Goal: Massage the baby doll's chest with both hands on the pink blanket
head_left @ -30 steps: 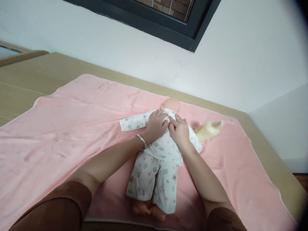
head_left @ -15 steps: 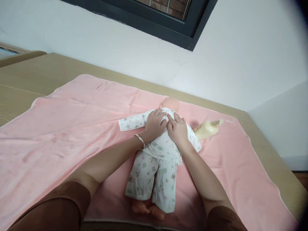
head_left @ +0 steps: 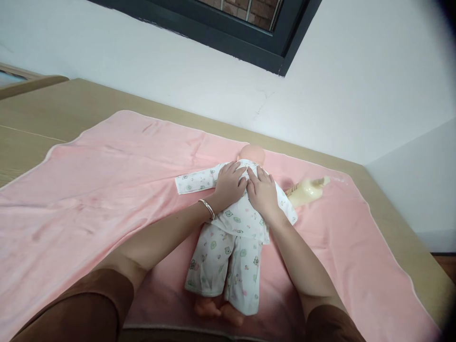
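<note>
A soft baby doll in a white printed cotton shirt and trousers lies face up, its bare head pointing to the white wall, on a pink terry towel spread over a pale wooden table. The left hand, a thin silver bangle at its wrist, and the right hand rest side by side on the doll's chest just below its neck, fingers close together and curved over the shirt; whether they pinch the cloth cannot be told. A cream plastic feeding bottle lies on its side near the doll's right-hand sleeve.
</note>
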